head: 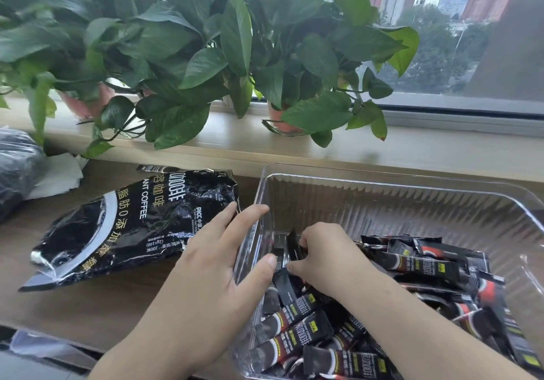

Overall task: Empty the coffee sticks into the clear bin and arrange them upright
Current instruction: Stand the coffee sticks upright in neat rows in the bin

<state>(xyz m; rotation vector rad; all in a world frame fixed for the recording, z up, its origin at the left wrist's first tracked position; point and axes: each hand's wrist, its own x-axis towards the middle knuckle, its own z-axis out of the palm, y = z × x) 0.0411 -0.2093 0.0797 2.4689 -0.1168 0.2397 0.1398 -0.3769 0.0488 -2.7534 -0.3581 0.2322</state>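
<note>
Left grip (212, 265): pinching the clear bin (382, 173) by its left wall, thumb inside, fingers outside.
Right grip (321, 256): curling around a few coffee sticks (426, 265), holding them upright by that wall.
Coffee sticks: lying heaped across the bin's near and right parts.
Clear bin: sitting at the bench (88, 306) right end.
Coffee bag (132, 226): lying flat, left of the bin.

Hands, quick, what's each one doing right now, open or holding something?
Left hand: clasps the left wall of the clear bin, thumb inside, fingers outside.
Right hand: fingers curled, pinching a few coffee sticks inside the bin.
</note>
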